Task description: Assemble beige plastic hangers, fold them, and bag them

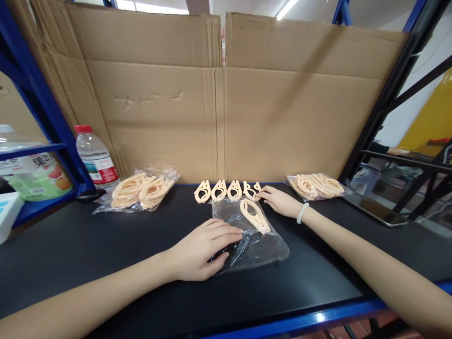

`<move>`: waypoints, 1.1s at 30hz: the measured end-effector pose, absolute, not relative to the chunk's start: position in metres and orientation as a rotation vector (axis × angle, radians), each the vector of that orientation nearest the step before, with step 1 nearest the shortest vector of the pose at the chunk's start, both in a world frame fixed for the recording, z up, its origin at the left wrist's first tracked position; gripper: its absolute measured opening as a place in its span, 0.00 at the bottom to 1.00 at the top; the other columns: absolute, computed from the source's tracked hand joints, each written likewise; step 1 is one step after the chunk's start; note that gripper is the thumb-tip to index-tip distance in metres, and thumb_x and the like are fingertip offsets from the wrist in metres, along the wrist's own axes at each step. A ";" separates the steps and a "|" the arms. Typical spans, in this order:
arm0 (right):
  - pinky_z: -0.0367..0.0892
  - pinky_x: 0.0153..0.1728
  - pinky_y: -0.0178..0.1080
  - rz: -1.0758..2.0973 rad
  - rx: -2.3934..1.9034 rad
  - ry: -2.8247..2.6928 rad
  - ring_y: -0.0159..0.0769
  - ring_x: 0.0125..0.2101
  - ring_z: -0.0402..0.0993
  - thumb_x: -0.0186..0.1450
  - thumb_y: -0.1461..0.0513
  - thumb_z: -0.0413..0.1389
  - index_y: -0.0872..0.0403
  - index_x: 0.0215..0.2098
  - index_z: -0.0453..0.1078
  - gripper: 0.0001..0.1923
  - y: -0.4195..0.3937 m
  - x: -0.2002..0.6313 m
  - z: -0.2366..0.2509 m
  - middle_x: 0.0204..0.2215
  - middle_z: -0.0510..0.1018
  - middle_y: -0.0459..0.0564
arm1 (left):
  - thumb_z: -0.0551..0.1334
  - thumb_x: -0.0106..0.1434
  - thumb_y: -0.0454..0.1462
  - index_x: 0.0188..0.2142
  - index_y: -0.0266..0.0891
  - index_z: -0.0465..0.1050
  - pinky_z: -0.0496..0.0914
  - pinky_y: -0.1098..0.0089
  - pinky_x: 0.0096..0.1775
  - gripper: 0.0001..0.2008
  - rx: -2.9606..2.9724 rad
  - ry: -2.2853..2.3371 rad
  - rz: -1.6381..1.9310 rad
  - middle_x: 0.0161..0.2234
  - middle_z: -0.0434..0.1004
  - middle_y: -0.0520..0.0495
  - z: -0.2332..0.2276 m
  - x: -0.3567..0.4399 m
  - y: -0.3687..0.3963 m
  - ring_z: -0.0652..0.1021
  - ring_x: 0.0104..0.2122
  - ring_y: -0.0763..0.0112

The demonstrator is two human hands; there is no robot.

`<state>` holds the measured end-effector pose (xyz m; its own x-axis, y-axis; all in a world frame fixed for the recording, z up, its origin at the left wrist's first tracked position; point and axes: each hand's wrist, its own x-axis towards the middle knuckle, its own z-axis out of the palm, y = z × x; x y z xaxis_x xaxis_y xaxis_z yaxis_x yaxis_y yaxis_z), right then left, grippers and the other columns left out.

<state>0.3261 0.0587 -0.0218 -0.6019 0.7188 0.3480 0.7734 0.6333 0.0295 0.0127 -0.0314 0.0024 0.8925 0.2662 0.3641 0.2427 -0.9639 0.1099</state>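
My left hand [208, 249] lies with its fingers stretched out on the left side of a clear plastic bag [261, 256]. On that bag's upper part is a peach-coloured folding hanger [254, 216], folded into a loop; I cannot tell whether it is inside or on top. Behind the bag, several similar folded hangers stand out in a row, such as the leftmost hanger [202, 192]. My right hand [278, 201], with a beaded bracelet [302, 213] at the wrist, pinches the edge of the row's rightmost hanger [250, 190], partly covered by my fingertips.
A filled bag of hangers [141, 190] lies at the left, another filled bag [316, 186] at the right. A red-capped bottle [97, 157] stands at the back left. Cardboard [158, 108] walls off the black table's [141, 301] rear; a blue frame [76, 146] bounds its left side.
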 end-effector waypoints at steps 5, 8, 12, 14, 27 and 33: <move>0.63 0.55 0.52 -0.255 -1.208 -2.581 0.42 0.63 0.52 0.57 0.78 0.42 0.52 0.62 0.57 0.36 0.064 0.327 -0.027 0.62 0.58 0.58 | 0.54 0.62 0.31 0.57 0.40 0.62 0.63 0.55 0.57 0.23 2.989 0.404 0.590 0.55 0.71 0.43 0.002 0.013 -0.031 0.71 0.52 0.60; 0.60 0.56 0.54 -0.232 -1.232 -2.616 0.44 0.65 0.46 0.57 0.79 0.42 0.51 0.60 0.60 0.36 0.065 0.327 -0.024 0.65 0.54 0.56 | 0.54 0.62 0.31 0.57 0.40 0.62 0.63 0.55 0.57 0.22 2.990 0.393 0.595 0.55 0.71 0.42 0.002 0.013 -0.031 0.71 0.52 0.61; 0.59 0.56 0.56 -0.207 -1.222 -2.610 0.45 0.65 0.45 0.65 0.73 0.44 0.53 0.52 0.66 0.21 0.062 0.324 -0.017 0.64 0.57 0.57 | 0.54 0.62 0.31 0.57 0.40 0.62 0.63 0.55 0.56 0.23 2.980 0.375 0.595 0.55 0.71 0.43 0.003 0.014 -0.031 0.71 0.52 0.61; 0.59 0.56 0.55 -0.189 -1.206 -2.618 0.45 0.65 0.45 0.67 0.70 0.45 0.54 0.50 0.67 0.16 0.061 0.322 -0.014 0.64 0.57 0.58 | 0.54 0.62 0.31 0.57 0.41 0.62 0.63 0.55 0.56 0.23 2.977 0.365 0.595 0.55 0.71 0.43 0.003 0.014 -0.031 0.71 0.52 0.61; 0.55 0.59 0.50 0.187 -1.201 -2.579 0.44 0.60 0.60 0.66 0.54 0.51 0.54 0.47 0.68 0.16 0.048 0.343 0.006 0.53 0.72 0.56 | 0.54 0.62 0.31 0.57 0.41 0.63 0.65 0.57 0.55 0.22 2.962 0.317 0.590 0.53 0.73 0.43 0.007 0.014 -0.033 0.73 0.50 0.62; 0.55 0.60 0.51 0.235 -1.397 -2.454 0.46 0.62 0.55 0.60 0.64 0.54 0.52 0.62 0.57 0.32 0.052 0.385 0.002 0.61 0.63 0.56 | 0.54 0.62 0.31 0.57 0.42 0.63 0.65 0.57 0.54 0.23 2.948 0.328 0.584 0.53 0.73 0.43 0.006 0.013 -0.032 0.73 0.51 0.62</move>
